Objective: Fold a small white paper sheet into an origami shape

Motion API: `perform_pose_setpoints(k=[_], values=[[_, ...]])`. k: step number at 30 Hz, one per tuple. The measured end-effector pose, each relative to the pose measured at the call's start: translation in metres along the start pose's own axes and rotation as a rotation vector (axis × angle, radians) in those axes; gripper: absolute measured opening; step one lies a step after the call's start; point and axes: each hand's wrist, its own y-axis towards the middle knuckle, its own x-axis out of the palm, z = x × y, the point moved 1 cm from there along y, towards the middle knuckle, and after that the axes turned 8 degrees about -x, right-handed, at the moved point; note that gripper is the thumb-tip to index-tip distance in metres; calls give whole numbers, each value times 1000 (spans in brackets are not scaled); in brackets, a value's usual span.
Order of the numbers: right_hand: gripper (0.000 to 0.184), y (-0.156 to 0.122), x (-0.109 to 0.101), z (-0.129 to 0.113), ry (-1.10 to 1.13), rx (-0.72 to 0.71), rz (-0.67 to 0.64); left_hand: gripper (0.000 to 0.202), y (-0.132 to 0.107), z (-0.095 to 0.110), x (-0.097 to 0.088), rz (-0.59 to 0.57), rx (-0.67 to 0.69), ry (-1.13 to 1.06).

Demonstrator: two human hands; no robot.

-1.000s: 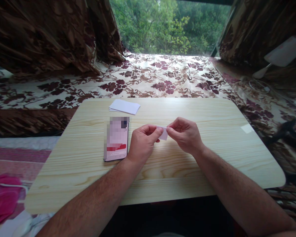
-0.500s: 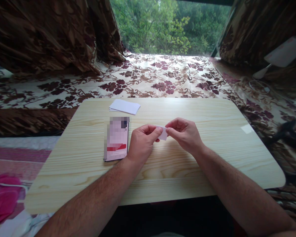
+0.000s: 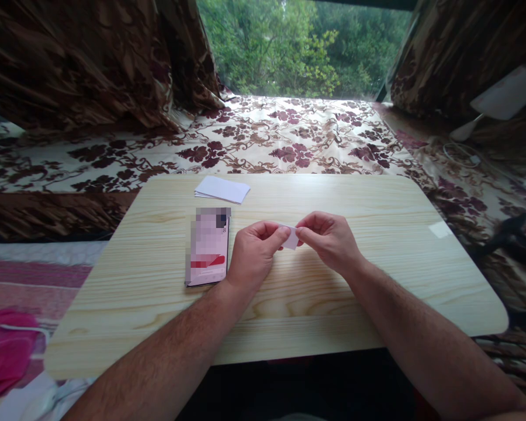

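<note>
A small piece of white paper (image 3: 291, 239) is pinched between my two hands above the wooden table. My left hand (image 3: 258, 245) grips its left part, thumb on top and fingers curled behind. At the paper's upper right edge, my right hand (image 3: 328, 237) pinches it between thumb and forefinger. Part of the paper is hidden by the fingers. Left of my left hand lies a phone (image 3: 207, 248) with a lit, partly blurred screen. Beyond the phone is a small stack of white paper slips (image 3: 222, 189).
The light wooden table (image 3: 324, 316) has rounded corners. A white patch (image 3: 439, 229) shows near its right edge. Behind it spreads a floral cloth (image 3: 289, 134) below a window. A white lamp (image 3: 506, 93) stands at the right, and pink fabric (image 3: 9, 345) lies at lower left.
Hardly anything differs. The fingers of my right hand have shifted very slightly at the paper's edge; both hands still hold it in the same place.
</note>
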Motion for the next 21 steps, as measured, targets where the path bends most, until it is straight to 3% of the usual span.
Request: perform_pose_setpoints(k=[12,21], values=[[8,-1,2,-3,-138,-5,-42,20,-4,7,1,-24,-22,31],[10,-2,2,-5,-219,-47,-80,17,-2,0,2,-57,-29,-95]])
